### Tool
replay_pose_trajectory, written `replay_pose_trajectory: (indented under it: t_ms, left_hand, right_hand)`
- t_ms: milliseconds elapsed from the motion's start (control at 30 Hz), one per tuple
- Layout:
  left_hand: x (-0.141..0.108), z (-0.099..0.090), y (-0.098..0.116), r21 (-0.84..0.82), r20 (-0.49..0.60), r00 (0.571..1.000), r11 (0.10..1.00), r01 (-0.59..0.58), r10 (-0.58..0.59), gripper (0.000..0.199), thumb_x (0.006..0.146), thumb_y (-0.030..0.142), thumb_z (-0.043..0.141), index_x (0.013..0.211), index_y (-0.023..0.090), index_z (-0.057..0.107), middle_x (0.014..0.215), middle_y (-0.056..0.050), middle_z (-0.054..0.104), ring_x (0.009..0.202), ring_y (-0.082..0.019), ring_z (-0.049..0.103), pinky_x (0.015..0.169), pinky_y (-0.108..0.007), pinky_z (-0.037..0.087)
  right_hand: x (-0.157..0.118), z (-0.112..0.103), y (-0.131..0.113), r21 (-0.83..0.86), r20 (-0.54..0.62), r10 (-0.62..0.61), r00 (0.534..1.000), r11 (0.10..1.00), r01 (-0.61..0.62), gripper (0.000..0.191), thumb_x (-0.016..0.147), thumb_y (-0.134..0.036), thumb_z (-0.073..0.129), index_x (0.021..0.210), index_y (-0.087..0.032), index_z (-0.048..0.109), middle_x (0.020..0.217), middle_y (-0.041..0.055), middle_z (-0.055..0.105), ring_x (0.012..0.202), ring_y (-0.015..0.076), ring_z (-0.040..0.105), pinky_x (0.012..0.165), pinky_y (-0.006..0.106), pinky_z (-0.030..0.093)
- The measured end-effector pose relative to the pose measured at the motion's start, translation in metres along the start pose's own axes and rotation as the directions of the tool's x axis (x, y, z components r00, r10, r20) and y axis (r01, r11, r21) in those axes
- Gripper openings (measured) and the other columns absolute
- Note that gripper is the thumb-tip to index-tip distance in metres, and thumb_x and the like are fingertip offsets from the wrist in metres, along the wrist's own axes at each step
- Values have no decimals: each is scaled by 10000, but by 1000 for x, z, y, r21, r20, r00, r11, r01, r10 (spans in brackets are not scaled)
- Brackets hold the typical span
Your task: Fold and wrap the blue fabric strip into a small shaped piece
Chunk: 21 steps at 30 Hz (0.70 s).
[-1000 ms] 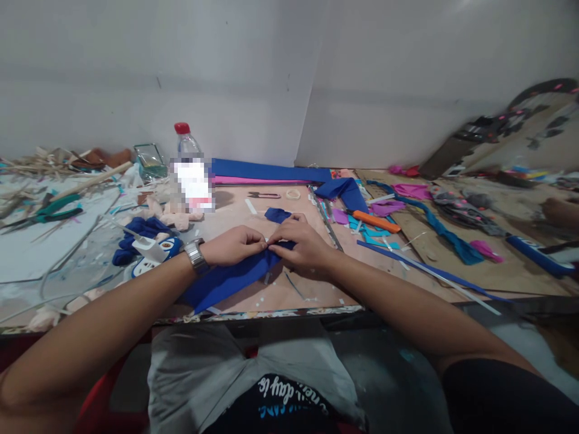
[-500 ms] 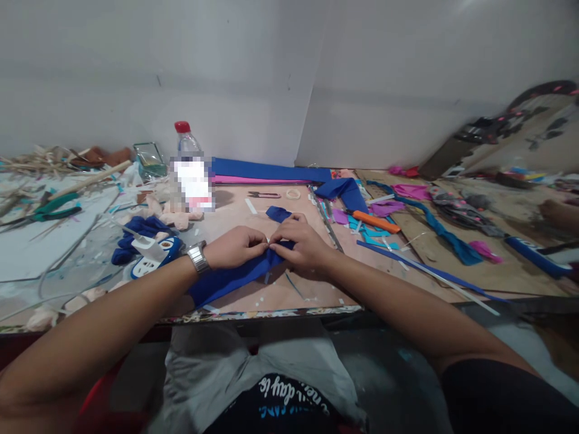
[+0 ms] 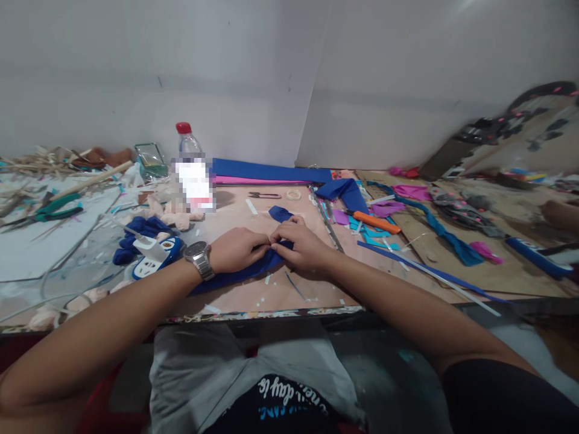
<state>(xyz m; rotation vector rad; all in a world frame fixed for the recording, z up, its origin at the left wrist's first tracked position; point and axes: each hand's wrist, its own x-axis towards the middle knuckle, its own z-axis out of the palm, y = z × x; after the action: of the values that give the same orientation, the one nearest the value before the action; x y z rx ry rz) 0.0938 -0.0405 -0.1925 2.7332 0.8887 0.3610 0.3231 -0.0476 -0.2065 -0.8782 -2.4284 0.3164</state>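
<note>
A long blue fabric strip [image 3: 244, 275] lies on the table in front of me, partly under my hands, with its far tip showing beyond my right fingers. My left hand [image 3: 239, 250], below a metal wristwatch, pinches the strip with its thumb and fingers. Right against it, my right hand [image 3: 301, 244] is closed on the same strip, fingertips touching or nearly touching those of the left. The exact fold between the fingertips is hidden. Beyond the hands lie small thread snips [image 3: 265, 195] and a pale ring of tape [image 3: 294, 194].
At left are a blue-and-white power strip [image 3: 156, 260], green-handled pliers [image 3: 58, 209] and a red-capped bottle [image 3: 189, 144]. An orange utility knife [image 3: 376, 222] and fabric scraps lie at right. Another person's hand [image 3: 561, 215] shows at the far right edge.
My left wrist has rolled so the watch face now shows. The near part of the blue strip has folded or drawn in under my left hand; my right hand stays almost still.
</note>
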Motion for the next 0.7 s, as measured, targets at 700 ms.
replay_pose_trajectory:
  t_ms: [700]
  left_hand:
    - [1,-1,-2,-377,15,998,925,59,-57,351,1027,388,470,873,160,688,762,-17,682,683,-148,565,673,-282,376]
  right_hand:
    - [0,-1,-2,-15,-106,-5,994,1000,4,41,912,-236,667,886,-217,693,878,6,779,856,194,664,963,428,313]
